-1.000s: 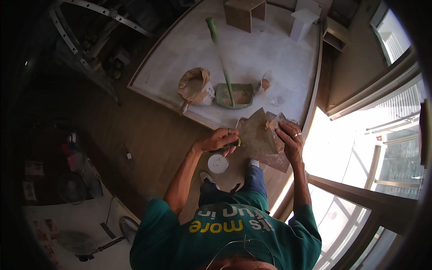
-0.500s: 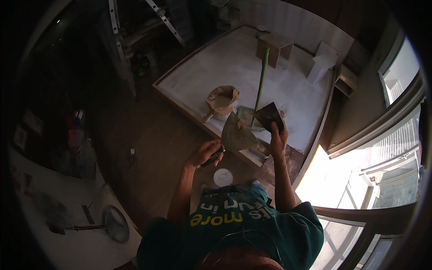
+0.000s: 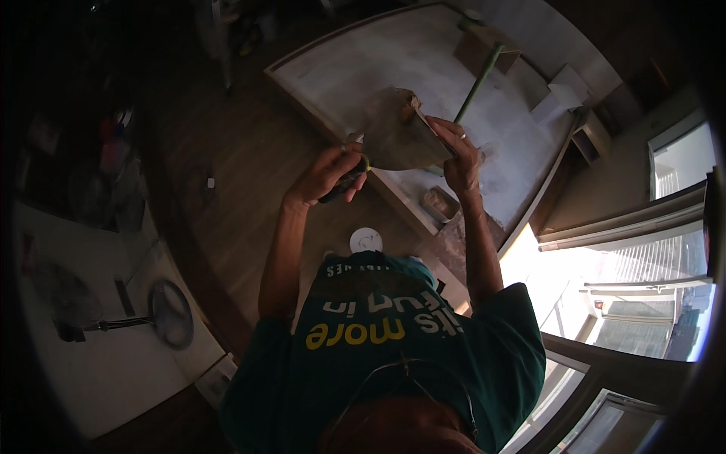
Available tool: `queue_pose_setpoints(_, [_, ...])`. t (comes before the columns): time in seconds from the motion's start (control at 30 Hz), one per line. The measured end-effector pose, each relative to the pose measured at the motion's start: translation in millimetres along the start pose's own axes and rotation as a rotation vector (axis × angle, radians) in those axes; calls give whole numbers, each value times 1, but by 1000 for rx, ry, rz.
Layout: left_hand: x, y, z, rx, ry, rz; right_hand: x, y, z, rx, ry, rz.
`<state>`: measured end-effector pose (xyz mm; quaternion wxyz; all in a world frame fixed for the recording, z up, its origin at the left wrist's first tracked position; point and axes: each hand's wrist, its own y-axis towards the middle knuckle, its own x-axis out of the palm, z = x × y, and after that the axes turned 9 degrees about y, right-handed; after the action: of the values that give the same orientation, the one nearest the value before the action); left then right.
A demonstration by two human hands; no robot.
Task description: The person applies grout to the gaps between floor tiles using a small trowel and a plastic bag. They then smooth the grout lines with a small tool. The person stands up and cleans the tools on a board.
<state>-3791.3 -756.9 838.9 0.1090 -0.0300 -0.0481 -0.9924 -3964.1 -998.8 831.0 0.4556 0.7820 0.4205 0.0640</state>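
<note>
The left grip [image 3: 327,175] is closed around the dark handle [image 3: 345,183] of a broad trowel [image 3: 393,136], which spreads right of it toward the right grip [image 3: 460,160] — clamped on a flat scraper [image 3: 433,133] — with a green pole [image 3: 478,84] beyond that grip.

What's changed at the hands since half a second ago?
The left hand and right hand sit higher in the picture, though the view shifted too. The right hand has turned its flat blade nearly edge-on. Nothing was taken up or let go; the left still holds the wide blade. The white disc stays on the floor.
</note>
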Motion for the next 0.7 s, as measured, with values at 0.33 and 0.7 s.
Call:
queue_pose_setpoints(0.33, [14, 36, -13, -33, 21, -48, -30, 1, -8, 149, 407, 401])
queue_pose_setpoints(0.7, [8, 55, 22, 108, 105, -27, -47, -21, 31, 478, 38, 257])
